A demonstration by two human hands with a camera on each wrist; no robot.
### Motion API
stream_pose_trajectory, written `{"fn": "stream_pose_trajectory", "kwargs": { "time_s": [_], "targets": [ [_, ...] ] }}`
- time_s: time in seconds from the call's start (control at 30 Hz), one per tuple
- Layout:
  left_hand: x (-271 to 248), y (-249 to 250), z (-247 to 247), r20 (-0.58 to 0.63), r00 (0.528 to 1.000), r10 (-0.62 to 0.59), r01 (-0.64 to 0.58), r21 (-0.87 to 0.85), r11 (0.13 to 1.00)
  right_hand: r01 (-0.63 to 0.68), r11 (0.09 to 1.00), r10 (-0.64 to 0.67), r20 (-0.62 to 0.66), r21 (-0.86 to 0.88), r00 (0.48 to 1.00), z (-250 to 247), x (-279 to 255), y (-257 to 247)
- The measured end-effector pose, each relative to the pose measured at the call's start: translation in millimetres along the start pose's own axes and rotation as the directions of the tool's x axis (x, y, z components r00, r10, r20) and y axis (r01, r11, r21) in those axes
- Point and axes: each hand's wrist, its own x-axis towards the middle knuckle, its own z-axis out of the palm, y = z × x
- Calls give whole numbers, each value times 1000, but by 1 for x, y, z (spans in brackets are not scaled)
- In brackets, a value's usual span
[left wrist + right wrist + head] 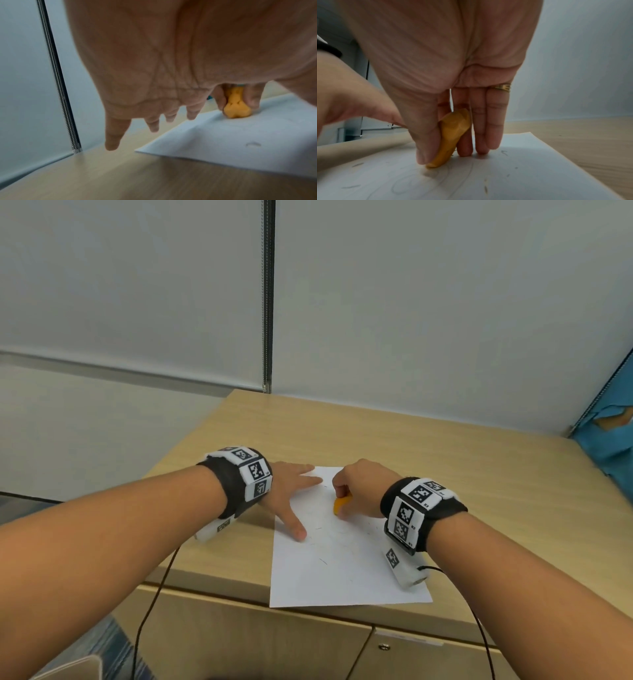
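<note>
Orange wedge eraser (341,505) pinched in right hand (363,486), tip on white paper sheet (342,577) on wooden desk (479,474). Left hand (291,491) flat, fingers spread, pinning sheet. Erasing underway, likely; next: rub nearer pencil marks (323,560).

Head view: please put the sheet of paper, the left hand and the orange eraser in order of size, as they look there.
1. Sheet of paper, by far the largest.
2. Left hand, pressed flat on its edge.
3. Orange eraser, the smallest; partly covered by the right hand.
</note>
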Motion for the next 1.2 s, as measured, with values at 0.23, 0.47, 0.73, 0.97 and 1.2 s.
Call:
{"fn": "stream_pose_trajectory", "kwargs": {
  "time_s": [0.23, 0.47, 0.73, 0.97, 1.2],
  "targets": [
    [33, -5, 21, 106, 994, 7, -10, 34, 999, 29, 994, -28, -16, 106, 999, 1, -1, 15],
    [39, -7, 25, 122, 993, 7, -8, 8, 1000, -11, 970, 26, -56, 243, 998, -4, 16, 3],
    [36, -6, 27, 104, 995, -2, -2, 34, 999, 60, 983, -68, 44, 173, 997, 9, 23, -18],
    [35, -4, 25, 107, 994, -11, 6, 46, 999, 121, 987, -124, 30, 103, 992, 13, 16, -28],
    [41, -7, 31, 82, 997, -8, 5, 31, 1000, -19, 996, 24, -56, 91, 998, 4, 33, -4]
  ]
}}
